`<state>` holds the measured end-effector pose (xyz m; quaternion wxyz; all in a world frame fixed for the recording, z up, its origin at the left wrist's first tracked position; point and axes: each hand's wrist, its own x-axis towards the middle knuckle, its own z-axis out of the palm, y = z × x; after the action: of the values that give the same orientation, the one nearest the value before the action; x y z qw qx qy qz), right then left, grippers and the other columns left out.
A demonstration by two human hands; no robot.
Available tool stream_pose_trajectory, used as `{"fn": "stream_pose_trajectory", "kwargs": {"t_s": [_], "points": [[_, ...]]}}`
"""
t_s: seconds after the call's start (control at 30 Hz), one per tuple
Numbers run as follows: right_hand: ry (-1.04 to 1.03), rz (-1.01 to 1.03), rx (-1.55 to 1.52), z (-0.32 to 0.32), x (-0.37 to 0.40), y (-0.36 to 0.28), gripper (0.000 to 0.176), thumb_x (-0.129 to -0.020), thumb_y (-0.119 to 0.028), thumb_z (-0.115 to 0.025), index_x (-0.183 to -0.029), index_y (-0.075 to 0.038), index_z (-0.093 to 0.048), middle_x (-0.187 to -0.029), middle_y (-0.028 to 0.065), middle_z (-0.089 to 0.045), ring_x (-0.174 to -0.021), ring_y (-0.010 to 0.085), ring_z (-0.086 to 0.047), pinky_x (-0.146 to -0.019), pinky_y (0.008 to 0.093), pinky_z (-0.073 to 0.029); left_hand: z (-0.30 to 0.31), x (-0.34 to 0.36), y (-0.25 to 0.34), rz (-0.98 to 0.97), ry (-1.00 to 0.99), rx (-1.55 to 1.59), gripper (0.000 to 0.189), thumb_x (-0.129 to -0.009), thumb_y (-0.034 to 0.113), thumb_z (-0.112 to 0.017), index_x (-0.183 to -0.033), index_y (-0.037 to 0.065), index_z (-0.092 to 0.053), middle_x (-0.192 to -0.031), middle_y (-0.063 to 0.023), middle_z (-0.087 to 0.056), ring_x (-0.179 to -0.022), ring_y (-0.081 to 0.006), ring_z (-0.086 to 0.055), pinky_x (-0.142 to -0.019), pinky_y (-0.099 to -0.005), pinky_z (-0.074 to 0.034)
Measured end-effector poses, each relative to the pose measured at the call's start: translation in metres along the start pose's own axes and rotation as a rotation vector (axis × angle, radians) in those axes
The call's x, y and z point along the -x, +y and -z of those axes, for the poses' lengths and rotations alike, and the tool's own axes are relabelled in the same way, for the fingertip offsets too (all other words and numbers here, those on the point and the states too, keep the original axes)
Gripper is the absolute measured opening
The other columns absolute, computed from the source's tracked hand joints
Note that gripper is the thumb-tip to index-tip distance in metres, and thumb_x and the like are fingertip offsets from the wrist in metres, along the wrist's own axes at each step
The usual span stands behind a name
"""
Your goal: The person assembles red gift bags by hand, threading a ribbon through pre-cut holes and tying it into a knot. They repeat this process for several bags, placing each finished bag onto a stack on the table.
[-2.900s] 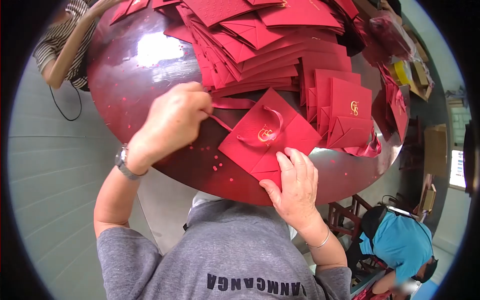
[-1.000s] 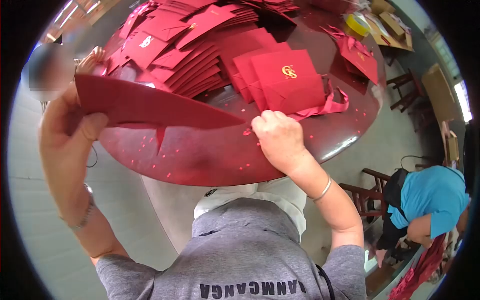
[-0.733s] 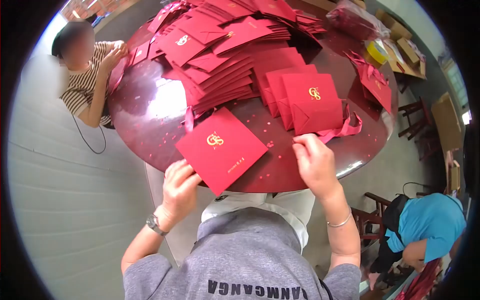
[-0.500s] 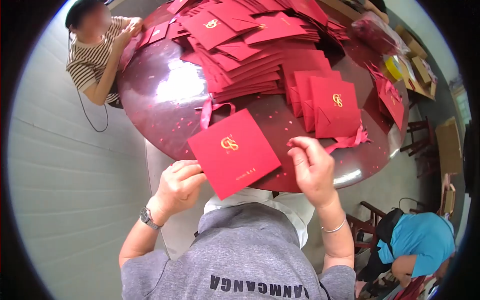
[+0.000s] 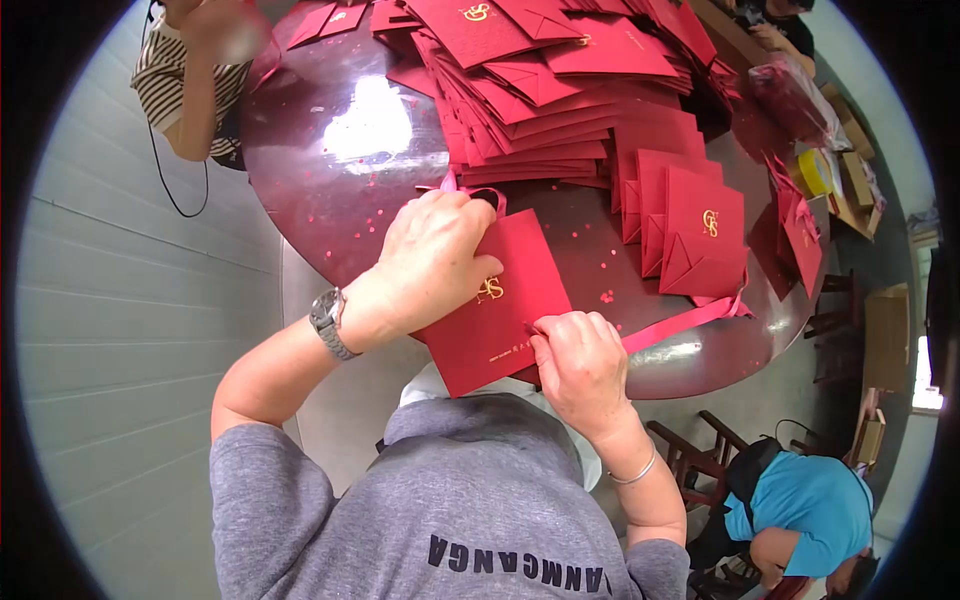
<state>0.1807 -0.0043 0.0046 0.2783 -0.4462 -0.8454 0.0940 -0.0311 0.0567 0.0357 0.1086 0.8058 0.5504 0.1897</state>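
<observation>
Between the two hands, one red bag [image 5: 530,265], turned cornerwise, gold monogram [image 5: 489,289] face up, lower corner out past the near rim of the round table [image 5: 350,230]. Left hand [image 5: 425,265] over its upper left part: fingers bent and close together, thumb on the bag face above the monogram, fingertips partly hidden, so can't tell if it's pinching anything. Right hand [image 5: 585,370] at the lower right edge: thumb and fingertips pressed together there, can't tell what's between them. Loop of pink ribbon [image 5: 450,182] just beyond the left hand's knuckles. Long ribbon [image 5: 680,325] runs from beside the right hand out to the right; whether that hand has it, can't tell. Watch [image 5: 328,318] on left wrist, thin bracelet [image 5: 637,470] on right. Beyond the right hand, a row of upright bags [image 5: 705,205], overlapping. Straight ahead of the left hand, big fanned pile [image 5: 560,120] of the same red. Red bits [image 5: 607,297] scattered just beyond the right hand and left of the left hand. Far right of the grip: more bags with ribbons [image 5: 800,235], roll of yellow tape [image 5: 815,170] behind them. Person in stripes [image 5: 180,80] far left, person in blue [image 5: 815,510] bent over behind right.
</observation>
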Motion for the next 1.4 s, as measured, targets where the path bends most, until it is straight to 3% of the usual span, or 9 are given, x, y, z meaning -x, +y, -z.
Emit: {"fn": "stream_pose_trajectory", "kwargs": {"t_s": [0.1, 0.17, 0.2, 0.37, 0.47, 0.8, 0.97, 1.07, 1.4], "points": [[-0.027, -0.006, -0.017, 0.002, -0.003, 0.001, 0.011, -0.079, -0.004, -0.068, -0.088, -0.005, -0.062, -0.080, 0.0098, -0.061, -0.073, 0.0292, -0.058, -0.068, 0.0391, -0.046, 0.016, -0.015, 0.002, 0.091, -0.068, 0.135, 0.026, -0.071, 0.011, -0.076, -0.088, -0.002, -0.061, -0.080, -0.0192, -0.065, -0.080, -0.0371, -0.064, -0.073, -0.0435, -0.050], [0.005, -0.003, -0.071, 0.008, -0.010, 0.004, 0.010, -0.080, -0.004, -0.068, -0.088, -0.004, -0.061, -0.080, 0.0105, -0.061, -0.073, 0.0300, -0.059, -0.067, 0.0392, -0.047, 0.023, -0.029, -0.005, 0.177, -0.304, 0.447, 0.022, -0.073, 0.008, -0.073, -0.089, -0.004, -0.063, -0.080, -0.0179, -0.067, -0.078, -0.0311, -0.066, -0.073, -0.0382, -0.051], [0.040, 0.000, -0.119, 0.011, -0.016, 0.005, 0.010, -0.081, -0.005, -0.068, -0.087, -0.003, -0.061, -0.079, 0.0111, -0.062, -0.072, 0.0307, -0.060, -0.066, 0.0392, -0.048, 0.022, -0.032, -0.009, 0.239, -0.359, 0.593, 0.020, -0.075, 0.007, -0.070, -0.091, -0.005, -0.066, -0.076, -0.0145, -0.066, -0.073, -0.0221, -0.064, -0.071, -0.0335, -0.050], [0.104, -0.058, -0.143, 0.015, -0.041, 0.006, 0.008, -0.083, -0.005, -0.067, -0.087, -0.002, -0.061, -0.077, 0.0128, -0.062, -0.070, 0.0320, -0.061, -0.063, 0.0391, -0.048, 0.001, -0.031, -0.008, 0.345, -0.474, 0.821, 0.019, -0.081, 0.006, -0.066, -0.098, -0.003, -0.067, -0.076, -0.0068, -0.066, -0.073, -0.0114, -0.060, -0.070, -0.0295, -0.049], [0.119, -0.066, -0.107, 0.007, -0.049, 0.010, 0.006, -0.085, -0.005, -0.066, -0.087, -0.002, -0.062, -0.077, 0.0125, -0.063, -0.069, 0.0315, -0.062, -0.063, 0.0380, -0.049, -0.019, -0.027, -0.011, 0.404, -0.420, 1.174, 0.015, -0.087, 0.003, -0.063, -0.100, -0.003, -0.067, -0.086, -0.0017, -0.066, -0.079, -0.0079, -0.058, -0.072, -0.0261, -0.048], [0.070, -0.213, -0.122, 0.001, -0.065, 0.015, 0.007, -0.084, -0.010, -0.067, -0.085, -0.005, -0.061, -0.075, 0.0109, -0.064, -0.068, 0.0304, -0.063, -0.061, 0.0392, -0.049, -0.026, -0.025, -0.019, 0.411, -0.453, 1.412, 0.015, -0.090, -0.002, -0.062, -0.105, 0.001, -0.063, -0.094, 0.0039, -0.063, -0.085, -0.0030, -0.056, -0.077, -0.0212, -0.049], [0.023, -0.271, -0.179, -0.001, -0.070, 0.025, 0.007, -0.084, -0.010, -0.067, -0.084, -0.005, -0.062, -0.074, 0.0108, -0.065, -0.067, 0.0301, -0.064, -0.059, 0.0387, -0.049, -0.031, -0.022, -0.016, 0.378, -0.355, 1.362, 0.017, -0.091, -0.004, -0.058, -0.108, -0.002, -0.060, -0.098, 0.0004, -0.064, -0.093, -0.0058, -0.058, -0.084, -0.0233, -0.050], [0.001, -0.183, -0.132, -0.003, -0.071, 0.030, 0.004, -0.085, -0.002, -0.065, -0.087, 0.000, -0.063, -0.076, 0.0133, -0.064, -0.065, 0.0255, -0.062, -0.059, 0.0322, -0.048, -0.030, -0.026, -0.017, 0.396, -0.385, 1.289, 0.018, -0.091, -0.004, -0.057, -0.110, -0.002, -0.059, -0.102, -0.0015, -0.064, -0.097, -0.0075, -0.059, -0.086, -0.0244, -0.050], [-0.094, -0.251, -0.136, 0.006, -0.084, 0.024, 0.003, -0.085, -0.003, -0.065, -0.084, 0.001, -0.064, -0.072, 0.0125, -0.063, -0.062, 0.0234, -0.062, -0.058, 0.0308, -0.047, -0.034, -0.027, -0.024, 0.391, -0.412, 1.269, 0.017, -0.091, -0.006, -0.057, -0.108, -0.002, -0.059, -0.101, -0.0017, -0.064, -0.095, -0.0074, -0.059, -0.085, -0.0241, -0.050]]}}
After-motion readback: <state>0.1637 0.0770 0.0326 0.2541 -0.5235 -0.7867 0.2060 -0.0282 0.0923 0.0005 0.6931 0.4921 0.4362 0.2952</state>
